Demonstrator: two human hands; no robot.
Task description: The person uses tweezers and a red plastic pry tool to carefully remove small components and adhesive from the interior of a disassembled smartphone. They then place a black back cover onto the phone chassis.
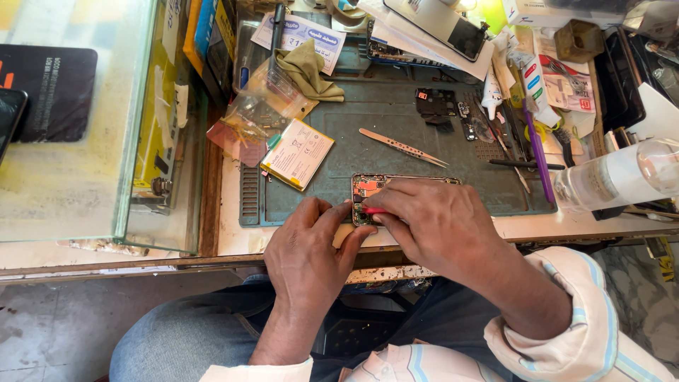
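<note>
An opened phone (370, 187) lies back-up on the grey-green work mat (396, 120), its circuit board exposed at the left end. My right hand (431, 223) covers most of the phone and pinches a small red tool (373, 211) against the board. My left hand (311, 247) rests at the mat's front edge, its fingertips touching the phone's left end. A flat yellow-edged phone battery (298, 153) lies on the mat to the left. Metal tweezers (402, 147) lie just beyond the phone.
A glass display case (134, 141) stands at the left. Small dark phone parts (437, 105), a purple tool (539, 152), a black pen-like tool (525, 165) and a clear plastic bottle (615, 177) lie to the right. Another phone (445, 25), papers, an olive cloth (305, 69) and plastic bags crowd the back.
</note>
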